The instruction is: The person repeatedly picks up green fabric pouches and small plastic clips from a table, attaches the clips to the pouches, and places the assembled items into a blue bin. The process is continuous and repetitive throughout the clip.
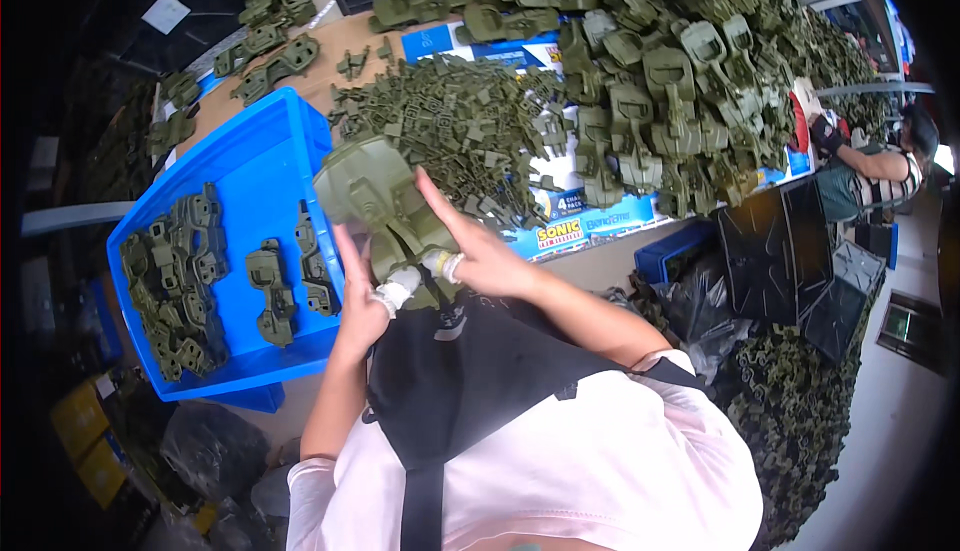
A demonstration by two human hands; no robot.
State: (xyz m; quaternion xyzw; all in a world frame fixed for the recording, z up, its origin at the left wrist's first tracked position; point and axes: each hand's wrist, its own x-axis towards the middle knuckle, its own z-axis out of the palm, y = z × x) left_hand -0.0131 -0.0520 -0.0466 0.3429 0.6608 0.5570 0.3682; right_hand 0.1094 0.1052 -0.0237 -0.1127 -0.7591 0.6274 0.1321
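Head camera looks down on me, and it shows a large green moulded part (pixel 372 189) lifted before my chest, between a blue tray (pixel 240 211) on my left side and a heap of small green pieces (pixel 430 116) on the desk (pixel 348 33). My left fingers (pixel 352 263) grasp this part at its left edge, and my right fingers (pixel 441 205) grasp it from the right, with the index finger stretched along the border. Both thumbs meet near its lower end; they wear white coverings (pixel 402 284). The undersides of my fingers are hidden, so I cannot tell how hard they press.

I judge that the step in hand is handling this one part with two hands, perhaps turning it or looking it over; one picture does not let me be certain. Inside the tray lie several long green pieces (pixel 185 286), some close together and others apart. Farther to the right, many bigger green parts (pixel 675 96) are piled.

For the next move, I think both hands must agree: one side should support the weight while the other changes its hold, otherwise the part could tilt and knock against the tray rim.
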